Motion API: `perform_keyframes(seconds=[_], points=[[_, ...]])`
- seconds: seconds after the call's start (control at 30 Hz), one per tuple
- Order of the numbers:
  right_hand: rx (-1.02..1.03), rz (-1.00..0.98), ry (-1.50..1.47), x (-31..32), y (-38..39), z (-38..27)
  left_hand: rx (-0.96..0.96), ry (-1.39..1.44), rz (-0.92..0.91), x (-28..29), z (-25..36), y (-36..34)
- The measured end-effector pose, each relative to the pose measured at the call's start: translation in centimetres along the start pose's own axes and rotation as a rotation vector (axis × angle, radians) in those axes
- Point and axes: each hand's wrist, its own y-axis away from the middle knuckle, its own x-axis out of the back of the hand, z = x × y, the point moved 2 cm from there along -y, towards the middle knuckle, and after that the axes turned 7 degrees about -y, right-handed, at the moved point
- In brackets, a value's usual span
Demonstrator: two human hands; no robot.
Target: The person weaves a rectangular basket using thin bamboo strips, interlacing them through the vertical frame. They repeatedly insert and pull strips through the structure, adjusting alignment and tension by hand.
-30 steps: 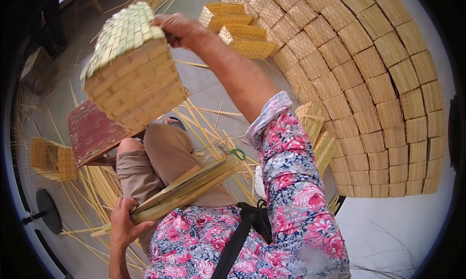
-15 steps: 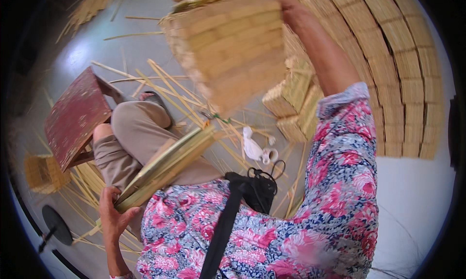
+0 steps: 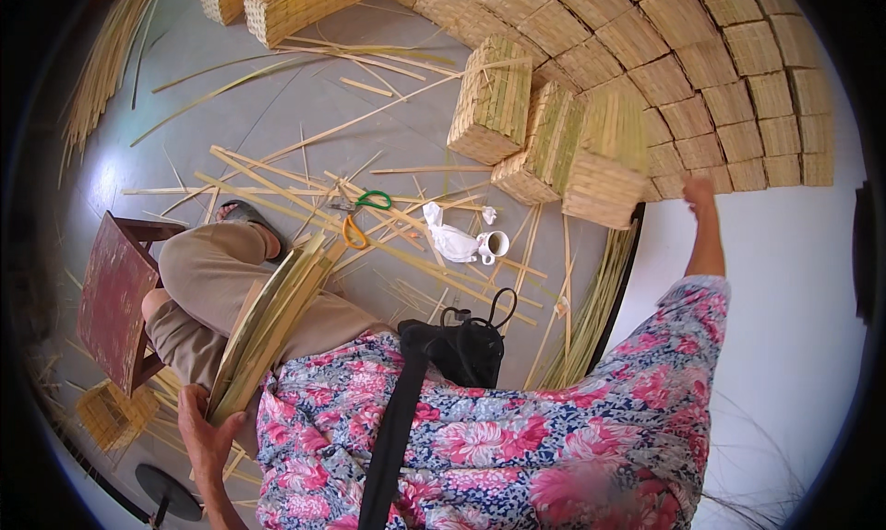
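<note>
My left hand (image 3: 205,425) grips a long bundle of split bamboo strips (image 3: 277,313) lying diagonally across my lap. My right hand (image 3: 699,194) is raised at the right, smeared by motion, just off a blurred woven basket (image 3: 604,156); whether anything is in its fingers cannot be told. That basket sits at the end of a short row of woven baskets (image 3: 484,106), beside a greenish one (image 3: 535,142), against a high stack of similar woven pieces (image 3: 692,59).
Loose strips (image 3: 429,169) litter the floor, with scissors with green and orange handles (image 3: 369,201), a cup (image 3: 495,246) and white crumpled wrapping (image 3: 448,239). A red wooden stool (image 3: 111,299) and small basket (image 3: 115,410) are left; a black bag (image 3: 461,355) is by my lap.
My right hand has swung rightward and let go of the basket it carried, which now stands in the row. The view has shifted. My left hand still grips the bundle.
</note>
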Motion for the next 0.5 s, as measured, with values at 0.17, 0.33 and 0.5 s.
perform_keyframes(seconds=[0.17, 0.33, 0.5], points=[[-0.029, -0.33, -0.049, -14.7, 5.7, -4.4, 0.054, -0.008, 0.034, 0.4, -0.3, 1.7], [0.521, -0.623, 0.055, -27.0, 6.9, -14.7, -0.051, -0.186, 0.015, 1.5, 1.9, 2.3], [0.977, -0.801, 0.104, -36.2, 15.1, -33.7, -0.229, -0.285, 0.172, -2.5, 0.7, 5.2]])
